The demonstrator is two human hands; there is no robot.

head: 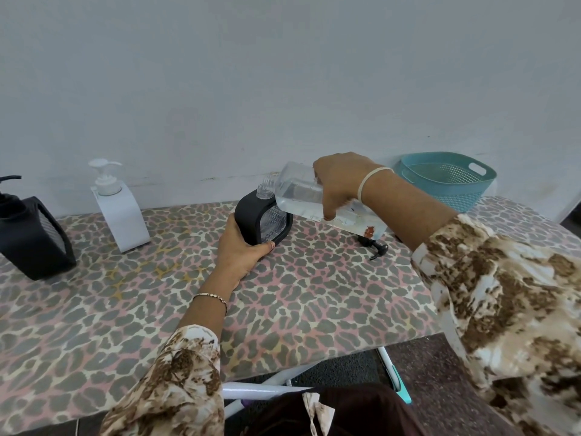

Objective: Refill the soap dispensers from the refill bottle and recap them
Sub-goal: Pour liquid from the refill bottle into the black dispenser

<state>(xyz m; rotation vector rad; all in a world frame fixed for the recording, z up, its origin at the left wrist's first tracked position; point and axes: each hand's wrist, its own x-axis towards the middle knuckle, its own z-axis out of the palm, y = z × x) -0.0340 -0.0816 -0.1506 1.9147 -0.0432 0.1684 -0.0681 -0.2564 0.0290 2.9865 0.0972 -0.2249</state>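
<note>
A black-framed clear soap dispenser [256, 212] stands uncapped in the middle of the table, its open neck up. My left hand [242, 247] grips its lower left side. My right hand [339, 184] holds the clear refill bottle [298, 191] tipped on its side, mouth right at the dispenser's neck. Clear liquid fills part of the bottle. A black pump cap [375, 247] lies on the table under the bottle's base.
A white pump dispenser [118, 209] stands capped at the back left. Another black dispenser [34, 237] sits at the far left edge. A teal perforated basket [446, 180] rests at the back right by the wall. The leopard-print table [314, 294] ends near my lap.
</note>
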